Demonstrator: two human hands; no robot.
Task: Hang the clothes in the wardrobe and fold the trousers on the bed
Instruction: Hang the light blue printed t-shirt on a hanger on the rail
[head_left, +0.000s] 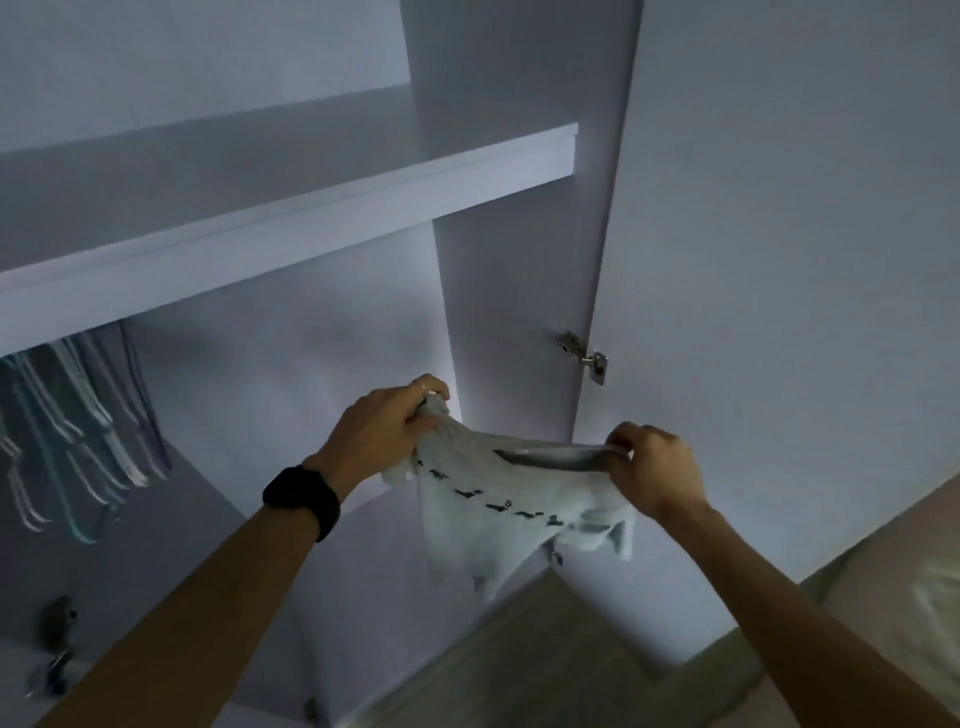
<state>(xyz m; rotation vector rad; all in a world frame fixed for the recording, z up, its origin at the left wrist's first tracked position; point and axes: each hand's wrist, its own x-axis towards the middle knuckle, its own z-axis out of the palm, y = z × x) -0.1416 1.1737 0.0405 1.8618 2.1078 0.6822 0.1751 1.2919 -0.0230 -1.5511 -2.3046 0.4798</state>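
Nearest us, our forearms reach in from 7 and 5 o'clock, a black wristband (302, 500) on the left one. Our left hand (382, 431) bunches one end of a pale garment (519, 519) in curled fingers. Our right hand (657, 475) pinches the other end between thumb and curled fingers. The garment hangs in the air before the open wardrobe (498, 312). Its taut top edge runs from 9 to 3 o'clock, dipping slightly rightward, and its loose cloth, crossed by a row of dark marks, droops toward 6 o'clock. Below lies the floor (519, 649), with the bed (909, 545) at 4 o'clock. Farther in, hangers (78, 436) hang at 9 o'clock under a white shelf (291, 228), and a metal hinge (582, 356) sits just above the garment.
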